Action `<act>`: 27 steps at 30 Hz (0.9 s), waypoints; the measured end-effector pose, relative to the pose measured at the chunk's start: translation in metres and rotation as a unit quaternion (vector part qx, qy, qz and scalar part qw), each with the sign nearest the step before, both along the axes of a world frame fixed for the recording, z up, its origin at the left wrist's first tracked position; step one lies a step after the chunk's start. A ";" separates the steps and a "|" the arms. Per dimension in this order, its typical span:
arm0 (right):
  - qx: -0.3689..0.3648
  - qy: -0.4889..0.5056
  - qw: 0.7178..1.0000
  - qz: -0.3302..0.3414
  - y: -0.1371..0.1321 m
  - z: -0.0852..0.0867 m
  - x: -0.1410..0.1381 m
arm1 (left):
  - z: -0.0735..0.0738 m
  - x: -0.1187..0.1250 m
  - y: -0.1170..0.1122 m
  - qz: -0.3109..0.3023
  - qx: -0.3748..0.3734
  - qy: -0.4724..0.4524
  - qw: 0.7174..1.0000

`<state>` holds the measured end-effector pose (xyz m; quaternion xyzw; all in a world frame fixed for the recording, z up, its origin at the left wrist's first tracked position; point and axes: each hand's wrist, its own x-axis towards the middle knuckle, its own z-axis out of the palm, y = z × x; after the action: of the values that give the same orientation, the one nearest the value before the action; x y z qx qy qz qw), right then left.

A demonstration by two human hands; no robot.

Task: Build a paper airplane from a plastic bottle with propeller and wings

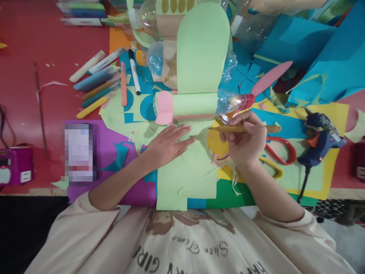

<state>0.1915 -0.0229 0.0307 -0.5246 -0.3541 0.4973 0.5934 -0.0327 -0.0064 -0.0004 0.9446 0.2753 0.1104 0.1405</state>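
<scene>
My left hand (168,146) lies flat with its fingers stretched over a light green paper sheet (189,175). Between the fingers of my right hand (246,139) is a mustard-yellow marker (242,129), its tip pointing left above the same sheet. Just beyond both hands lies a plastic bottle (228,102) on its side, wrapped in light green paper. A pink paper piece (164,106) sits at its left end and a pink paper blade (273,77) at its red cap. A large rounded green paper wing (203,49) rises from the bottle's far side.
A blue glue gun (319,146) lies at right, near red-handled scissors (282,150) and a yellow handle (270,167). Several markers (97,89) are scattered at upper left. A phone (80,152) rests on purple paper (114,133). More bottles (155,59) lie at the back.
</scene>
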 end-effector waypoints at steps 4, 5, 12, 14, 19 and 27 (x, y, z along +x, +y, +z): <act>-0.008 0.000 1.000 0.011 0.000 -0.002 -0.001 | 0.000 0.000 0.000 0.007 -0.005 0.004 1.000; -0.011 0.002 1.000 0.026 0.000 -0.003 -0.002 | 0.000 0.000 0.000 0.007 -0.008 0.005 1.000; -0.001 -0.010 0.991 0.133 0.001 -0.012 -0.003 | 0.001 -0.001 0.000 0.022 0.004 -0.002 1.000; -0.002 -0.013 0.991 0.133 0.002 -0.012 -0.004 | 0.002 -0.002 0.000 0.032 0.002 -0.001 0.999; -0.005 -0.008 0.994 0.111 0.002 -0.009 -0.003 | 0.001 -0.005 0.000 0.033 -0.030 0.000 0.999; 0.012 -0.036 0.995 0.093 0.000 -0.013 -0.004 | -0.002 -0.002 0.001 0.007 -0.060 0.027 0.998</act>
<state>0.1870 -0.0232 0.0173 -0.4998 -0.4283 0.5272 0.5374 -0.0350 -0.0054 -0.0024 0.9351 0.2920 0.0690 0.1883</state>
